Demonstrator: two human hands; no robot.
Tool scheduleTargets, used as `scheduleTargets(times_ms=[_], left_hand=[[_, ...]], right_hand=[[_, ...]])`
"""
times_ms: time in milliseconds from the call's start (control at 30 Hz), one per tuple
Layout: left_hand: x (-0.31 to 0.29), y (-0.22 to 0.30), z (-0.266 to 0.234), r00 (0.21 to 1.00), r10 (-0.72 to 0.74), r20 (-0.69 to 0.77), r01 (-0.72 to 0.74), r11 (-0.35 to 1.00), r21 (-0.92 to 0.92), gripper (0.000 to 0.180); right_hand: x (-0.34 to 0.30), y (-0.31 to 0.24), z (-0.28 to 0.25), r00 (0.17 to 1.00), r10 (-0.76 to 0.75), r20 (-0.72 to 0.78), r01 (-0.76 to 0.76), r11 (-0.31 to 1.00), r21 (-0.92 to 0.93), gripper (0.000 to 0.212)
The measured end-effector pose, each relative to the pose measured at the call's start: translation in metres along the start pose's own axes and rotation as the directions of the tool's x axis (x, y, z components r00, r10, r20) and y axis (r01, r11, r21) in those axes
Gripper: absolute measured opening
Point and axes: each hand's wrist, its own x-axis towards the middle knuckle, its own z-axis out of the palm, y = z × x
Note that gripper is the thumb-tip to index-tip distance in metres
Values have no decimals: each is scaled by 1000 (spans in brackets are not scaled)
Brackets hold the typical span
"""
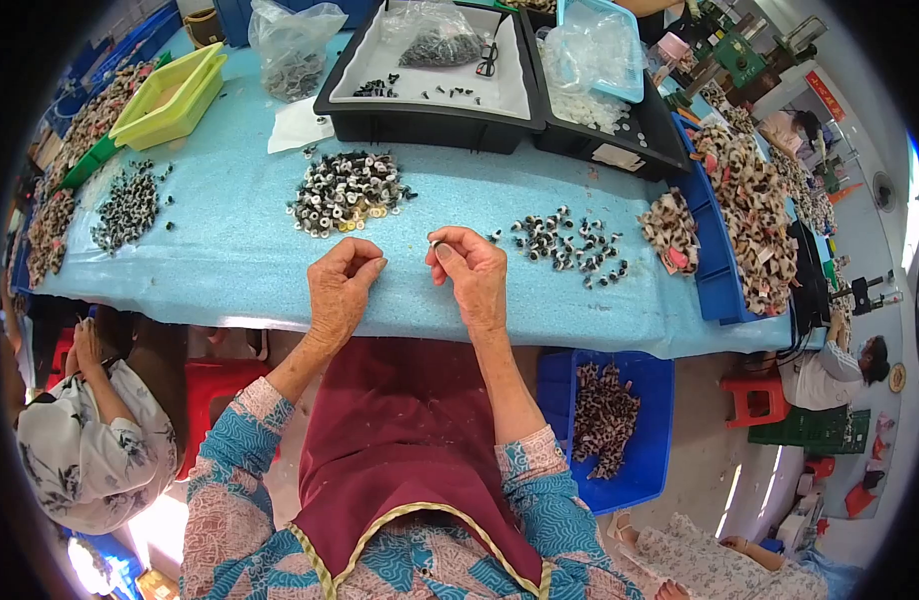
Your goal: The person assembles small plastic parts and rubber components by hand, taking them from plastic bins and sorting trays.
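Blue tabletop [230, 265] lay below | left hand [340, 288]: fingers curled, grip undetermined | right hand [477, 282]: pinched small dark piece [435, 243] | black-and-white pile [342, 190] sat beyond left fingers

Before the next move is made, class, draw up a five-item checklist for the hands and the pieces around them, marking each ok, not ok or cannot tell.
1. Right hand grips a small dark piece between thumb and forefinger: ok.
2. Left hand holds a piece: cannot tell; thumb and forefinger are close together, but nothing shows clearly between them.
3. Hands apart from each other: ok, with bare table between them.
4. Black-and-white heap unblocked: ok, it lies just beyond the left hand.
5. Loose pieces right of the right hand gathered into one compact heap: not ok, they lie scattered.
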Motion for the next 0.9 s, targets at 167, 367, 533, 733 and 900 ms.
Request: scheduleTargets(times_ms=[167,367,533,733,900], left_hand=[[5,3,30,995,96,23,-96,995,1,5],[15,-37,-28,981,188,39,-192,970,152,3],[5,-25,-1,986,159,50,-162,985,53,4],[-2,-10,20,986,165,36,-166,986,34,9],[-5,2,4,988,154,-28,-153,988,14,8]], right_hand=[[-5,-24,-47,981,-188,-39,131,803,-582,10],[8,8,-46,941,-330,80,222,420,-880,7],[-7,-11,-65,914,-401,67,251,428,-868,6],[-21,-16,-74,856,-516,-21,212,388,-897,23],[-17,-17,-57,876,-482,-18,251,487,-836,25]])
